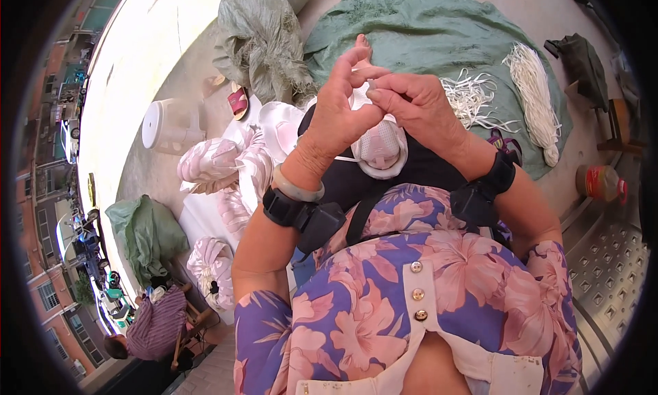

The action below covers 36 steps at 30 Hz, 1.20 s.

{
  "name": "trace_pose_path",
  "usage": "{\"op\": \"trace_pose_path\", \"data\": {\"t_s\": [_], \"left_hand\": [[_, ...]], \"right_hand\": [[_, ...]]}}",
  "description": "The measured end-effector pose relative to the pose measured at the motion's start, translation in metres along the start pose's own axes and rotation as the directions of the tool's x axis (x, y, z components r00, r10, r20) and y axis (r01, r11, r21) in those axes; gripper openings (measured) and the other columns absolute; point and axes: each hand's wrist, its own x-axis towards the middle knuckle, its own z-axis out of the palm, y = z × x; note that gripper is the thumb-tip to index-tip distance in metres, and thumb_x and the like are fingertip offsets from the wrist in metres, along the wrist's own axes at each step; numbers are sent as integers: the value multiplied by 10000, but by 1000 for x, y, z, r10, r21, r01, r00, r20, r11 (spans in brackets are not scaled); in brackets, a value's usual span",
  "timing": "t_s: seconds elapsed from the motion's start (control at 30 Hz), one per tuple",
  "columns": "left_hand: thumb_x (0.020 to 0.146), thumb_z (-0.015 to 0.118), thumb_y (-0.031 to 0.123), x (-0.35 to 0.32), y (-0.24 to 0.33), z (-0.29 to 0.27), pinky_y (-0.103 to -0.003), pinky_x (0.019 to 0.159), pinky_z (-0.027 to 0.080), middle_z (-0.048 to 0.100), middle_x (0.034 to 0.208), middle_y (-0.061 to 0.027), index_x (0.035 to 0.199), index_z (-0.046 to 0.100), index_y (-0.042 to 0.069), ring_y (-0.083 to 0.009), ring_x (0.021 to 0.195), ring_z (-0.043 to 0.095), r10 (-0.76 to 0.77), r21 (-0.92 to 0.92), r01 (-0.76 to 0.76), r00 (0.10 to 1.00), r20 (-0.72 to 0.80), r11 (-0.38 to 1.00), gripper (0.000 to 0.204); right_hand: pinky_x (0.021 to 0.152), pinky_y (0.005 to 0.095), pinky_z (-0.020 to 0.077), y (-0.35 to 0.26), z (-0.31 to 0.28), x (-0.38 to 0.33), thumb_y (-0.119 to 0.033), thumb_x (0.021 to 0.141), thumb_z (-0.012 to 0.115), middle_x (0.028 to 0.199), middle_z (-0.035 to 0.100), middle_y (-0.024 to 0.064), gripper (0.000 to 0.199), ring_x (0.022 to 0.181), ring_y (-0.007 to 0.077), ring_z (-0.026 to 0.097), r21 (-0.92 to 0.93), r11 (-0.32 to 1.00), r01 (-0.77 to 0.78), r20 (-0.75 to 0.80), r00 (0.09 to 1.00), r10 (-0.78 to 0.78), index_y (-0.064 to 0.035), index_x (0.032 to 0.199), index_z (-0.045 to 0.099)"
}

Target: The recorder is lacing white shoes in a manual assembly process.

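Note:
Both my hands are raised close together above my lap. The fingers of my left hand (336, 110) curve round toward my right fingertips, and its thumb points at them. With thumb and forefinger pressed together, my right hand (419, 107) pinches something small; what lies between the fingertips is too small to make out. Just below the hands, a white mesh shoe (381, 147) rests on my lap, toe toward me. A short white strand shows at its left side. Loose white laces (473, 100) lie in a tangle beyond my right hand.
A long white bundle of laces (534, 97) lies on a green cloth (411, 18). Pinkish-white bundles (209, 165) and a green sack (147, 234) are at left, near a clear bucket (175, 126). An oil jug (598, 182) stands right. Another person (156, 324) sits lower left.

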Motion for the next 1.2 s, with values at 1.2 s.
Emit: {"op": "trace_pose_path", "data": {"t_s": [1.2], "left_hand": [[928, 433, 201, -57, 59, 29, -241, 461, 389, 487, 566, -22, 738, 451, 23, -95, 480, 478, -186, -11, 290, 641, 745, 957, 261]], "right_hand": [[540, 260, 386, 144, -7, 12, -153, 828, 563, 606, 551, 57, 186, 537, 130, 468, -9, 870, -494, 121, 863, 491, 6, 736, 593]]}}
